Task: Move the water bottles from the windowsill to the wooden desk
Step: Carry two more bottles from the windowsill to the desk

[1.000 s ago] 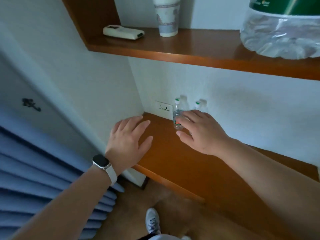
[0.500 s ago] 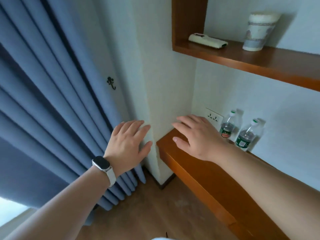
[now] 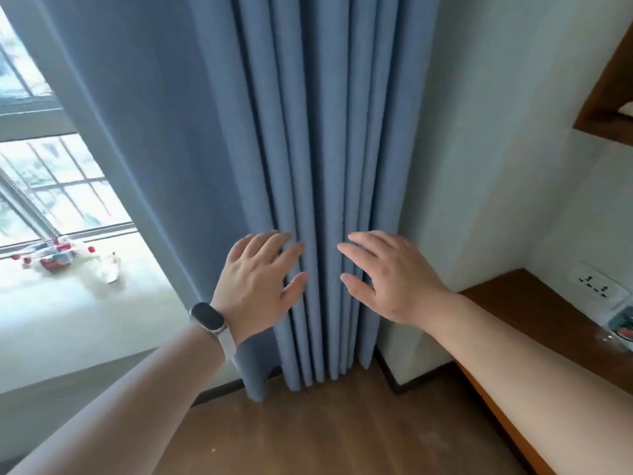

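While both forearms reach forward over the brown wooden floor [image 3: 308, 437], the left hand [image 3: 257, 279], with a dark smartwatch [image 3: 209, 317] on its wrist, and the right hand [image 3: 394, 275] hang empty, fingers spread, before the pleated blue fabric curtain [image 3: 308, 149]. At the right edge, a clear plastic bottle [image 3: 621, 329] stands on the brown wooden desk [image 3: 534, 303] below a white wall socket [image 3: 596, 286]. Farther left, clear red-capped water bottles [image 3: 51, 258] lie on the pale windowsill [image 3: 85, 310].
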Action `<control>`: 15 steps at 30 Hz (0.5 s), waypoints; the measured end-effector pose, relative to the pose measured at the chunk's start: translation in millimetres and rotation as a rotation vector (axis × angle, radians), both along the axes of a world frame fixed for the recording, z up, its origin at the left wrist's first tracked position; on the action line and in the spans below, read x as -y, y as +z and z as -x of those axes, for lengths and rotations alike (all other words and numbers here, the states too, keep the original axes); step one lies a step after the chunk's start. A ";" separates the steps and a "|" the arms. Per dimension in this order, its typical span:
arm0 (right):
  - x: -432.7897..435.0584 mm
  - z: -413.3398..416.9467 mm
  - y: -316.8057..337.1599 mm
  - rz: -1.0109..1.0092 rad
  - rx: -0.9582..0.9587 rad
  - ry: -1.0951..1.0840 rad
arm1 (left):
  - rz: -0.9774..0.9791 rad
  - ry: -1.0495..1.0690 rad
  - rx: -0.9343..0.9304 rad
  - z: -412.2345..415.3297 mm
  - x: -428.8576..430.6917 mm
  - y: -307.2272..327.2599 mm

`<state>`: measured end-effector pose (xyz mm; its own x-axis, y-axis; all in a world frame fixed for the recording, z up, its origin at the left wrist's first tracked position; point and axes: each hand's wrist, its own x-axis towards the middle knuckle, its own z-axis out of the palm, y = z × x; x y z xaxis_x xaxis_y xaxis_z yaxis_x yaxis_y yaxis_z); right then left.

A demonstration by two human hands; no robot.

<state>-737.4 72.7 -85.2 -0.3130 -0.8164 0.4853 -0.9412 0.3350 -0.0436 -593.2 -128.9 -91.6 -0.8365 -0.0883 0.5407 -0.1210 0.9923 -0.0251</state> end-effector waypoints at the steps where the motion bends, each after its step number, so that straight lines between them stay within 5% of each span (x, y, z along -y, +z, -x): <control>1: 18.2 -9.3 -2.2 0.008 -0.006 0.024 | -0.016 0.029 0.010 -15.7 14.7 -1.8; 15: 225.8 -151.0 -20.7 -0.080 0.013 0.333 | -0.131 0.519 0.085 -235.8 155.2 -29.6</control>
<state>-586.4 -153.1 -106.0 -0.0284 -0.9101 0.4134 -0.9990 0.0122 -0.0420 -357.4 -284.0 -121.2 -0.7053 -0.5638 0.4298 -0.5990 0.7982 0.0641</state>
